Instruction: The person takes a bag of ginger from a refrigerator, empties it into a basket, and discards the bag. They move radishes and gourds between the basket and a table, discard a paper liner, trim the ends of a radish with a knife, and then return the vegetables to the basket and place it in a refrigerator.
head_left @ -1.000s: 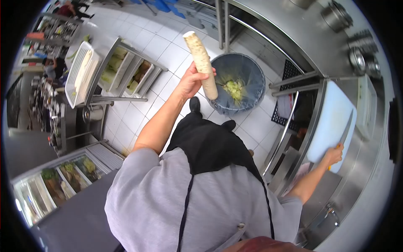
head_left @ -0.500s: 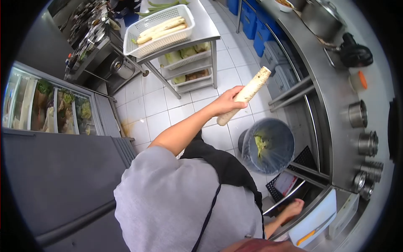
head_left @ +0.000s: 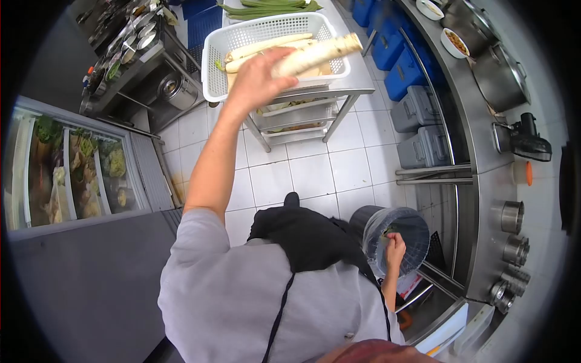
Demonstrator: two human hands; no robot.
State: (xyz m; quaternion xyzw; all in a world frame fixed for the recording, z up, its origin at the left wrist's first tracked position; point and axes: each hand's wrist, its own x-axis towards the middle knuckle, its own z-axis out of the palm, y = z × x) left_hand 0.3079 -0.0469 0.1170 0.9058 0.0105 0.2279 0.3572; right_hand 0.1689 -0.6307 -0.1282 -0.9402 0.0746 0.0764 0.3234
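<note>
A long white daikon radish [head_left: 324, 53] is gripped in my left hand [head_left: 257, 81], fingers wrapped round one end. It points to the right above a white perforated basket [head_left: 216, 85], with more long pale radishes [head_left: 269, 45] lying inside. Part of those is hidden behind my hand. Over the lined trash bin [head_left: 417, 227], my right hand [head_left: 395, 249] hangs with its fingers curled together. Whether anything is pinched in them I cannot make out; a bit of green shows near the fingertips.
The basket stands on a steel table [head_left: 354, 81] with long green vegetables [head_left: 272, 9] behind it. An open produce fridge [head_left: 78, 169] is on the left. Along the right runs a steel counter [head_left: 451, 103] with pots [head_left: 499, 75] and bowls. White floor tiles [head_left: 311, 172] lie between.
My left hand has carried the daikon forward and left, over the basket. My right hand has come from beside the counter drawer to the bin. My body and view have moved nearer the table.
</note>
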